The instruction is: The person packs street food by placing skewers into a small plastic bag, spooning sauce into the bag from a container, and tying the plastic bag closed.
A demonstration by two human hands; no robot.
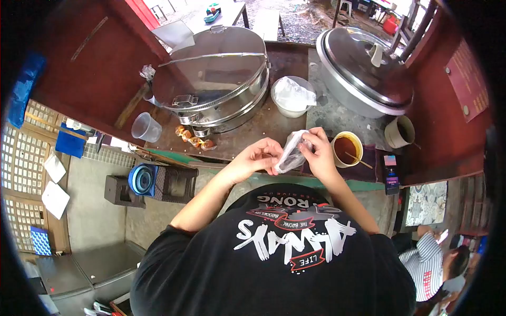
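In front of my chest both hands hold a clear plastic bag (pixel 291 154). My left hand (pixel 262 157) pinches its left edge between thumb and fingers. On the other side my right hand (pixel 318 151) grips the upper right part, fingers closed on the film. Just right of that hand stands a cup of brown sauce (pixel 347 149) with a stick leaning in it. Behind the hands is a round tub (pixel 291 100) with white plastic bags in it. Small tied bags of orange-brown sauce (pixel 195 139) lie left of my left hand.
A large steamer (pixel 221 79) with a hinged lid fills the back left; a big lidded pot (pixel 363 73) stands back right. A plastic container (pixel 146 128), a grey cup (pixel 399 131) and a phone (pixel 391 175) are on the counter. Another person (pixel 426 263) sits at lower right.
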